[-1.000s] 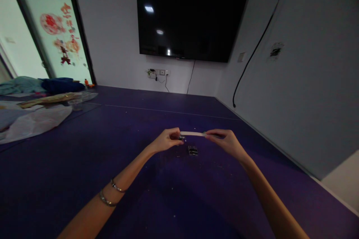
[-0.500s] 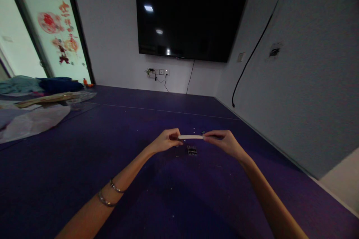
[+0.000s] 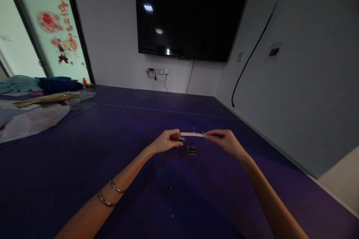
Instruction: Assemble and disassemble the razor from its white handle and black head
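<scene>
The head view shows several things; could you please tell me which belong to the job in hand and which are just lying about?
Job in hand:
pale strip, held between left hand and right hand
small dark piece near them, probably

Just lying about, apparently:
blue cloth
teal cloth
pale sheet

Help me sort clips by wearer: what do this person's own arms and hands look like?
The left hand and right hand wear no gloves. Two slim, silvery bracelets circle the left forearm; none shows on the right forearm. No sleeves are visible. Nail details are too small to tell.
</scene>
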A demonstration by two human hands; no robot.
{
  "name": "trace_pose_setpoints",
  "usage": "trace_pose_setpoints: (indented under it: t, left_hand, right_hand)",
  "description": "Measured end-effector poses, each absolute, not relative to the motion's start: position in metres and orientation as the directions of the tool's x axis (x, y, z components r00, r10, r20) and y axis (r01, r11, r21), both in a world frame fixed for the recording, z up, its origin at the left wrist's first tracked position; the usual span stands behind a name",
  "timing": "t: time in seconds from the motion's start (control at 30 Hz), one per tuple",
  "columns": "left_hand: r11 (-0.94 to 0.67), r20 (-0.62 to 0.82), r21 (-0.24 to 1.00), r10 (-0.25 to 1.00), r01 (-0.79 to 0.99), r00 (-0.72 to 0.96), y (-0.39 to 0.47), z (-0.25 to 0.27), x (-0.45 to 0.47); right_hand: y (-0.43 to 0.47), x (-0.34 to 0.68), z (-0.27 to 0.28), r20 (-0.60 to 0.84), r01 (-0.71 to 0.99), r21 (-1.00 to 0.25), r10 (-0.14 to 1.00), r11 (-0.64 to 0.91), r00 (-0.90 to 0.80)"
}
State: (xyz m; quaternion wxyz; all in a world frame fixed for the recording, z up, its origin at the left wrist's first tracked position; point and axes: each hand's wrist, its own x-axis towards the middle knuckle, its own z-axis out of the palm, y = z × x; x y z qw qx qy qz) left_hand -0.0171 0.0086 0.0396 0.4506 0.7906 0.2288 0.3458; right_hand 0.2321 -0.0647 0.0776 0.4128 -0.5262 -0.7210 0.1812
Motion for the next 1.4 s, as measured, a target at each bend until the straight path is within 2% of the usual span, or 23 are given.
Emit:
trace_pose_setpoints:
  t: [0.13, 0.27, 0.4, 0.53, 0.7, 0.83, 0.97, 1.1, 1.27, 1.4]
  left_hand:
    - [-0.490, 0.338, 0.871, 0.664, 0.046, 0.667, 0.008, 0.040, -0.017]
    - [-0.492, 0.343, 0.869, 0.676, 0.053, 0.653, 0.008, 0.040, -0.017]
    - [-0.487, 0.338, 0.872, 0.672, 0.049, 0.659, 0.008, 0.040, -0.017]
    - [-0.481, 0.338, 0.876, 0.670, 0.039, 0.661, 0.007, 0.042, -0.016]
    - [-0.480, 0.333, 0.876, 0.671, 0.046, 0.663, 0.006, 0.043, -0.016]
    - [-0.473, 0.335, 0.880, 0.676, 0.037, 0.657, 0.006, 0.042, -0.016]
    - [-0.460, 0.323, 0.887, 0.678, 0.038, 0.660, 0.006, 0.042, -0.016]
    - [-0.460, 0.326, 0.887, 0.675, 0.032, 0.662, 0.004, 0.045, -0.015]
    - [-0.451, 0.318, 0.892, 0.676, 0.031, 0.665, 0.002, 0.046, -0.015]
    - [-0.465, 0.337, 0.885, 0.665, 0.017, 0.667, 0.002, 0.046, -0.015]
  right_hand:
    - [-0.066, 0.230, 0.079, 0.399, 0.594, -0.691, 0.903, 0.412, -0.162]
    - [-0.067, 0.230, 0.080, 0.425, 0.600, -0.698, 0.901, 0.391, -0.093]
    - [-0.064, 0.231, 0.078, 0.411, 0.580, -0.705, 0.902, 0.408, -0.134]
    - [-0.061, 0.235, 0.075, 0.415, 0.599, -0.706, 0.906, 0.378, -0.083]
    - [-0.060, 0.240, 0.074, 0.357, 0.576, -0.721, 0.919, 0.385, -0.168]
    - [-0.058, 0.242, 0.070, 0.351, 0.574, -0.739, 0.929, 0.353, -0.119]
    - [-0.057, 0.244, 0.070, 0.323, 0.554, -0.746, 0.929, 0.369, -0.182]
    - [-0.057, 0.244, 0.070, 0.343, 0.547, -0.760, 0.932, 0.351, -0.120]
    - [-0.059, 0.243, 0.072, 0.313, 0.531, -0.767, 0.933, 0.360, -0.179]
    - [-0.059, 0.243, 0.071, 0.308, 0.522, -0.784, 0.940, 0.337, -0.144]
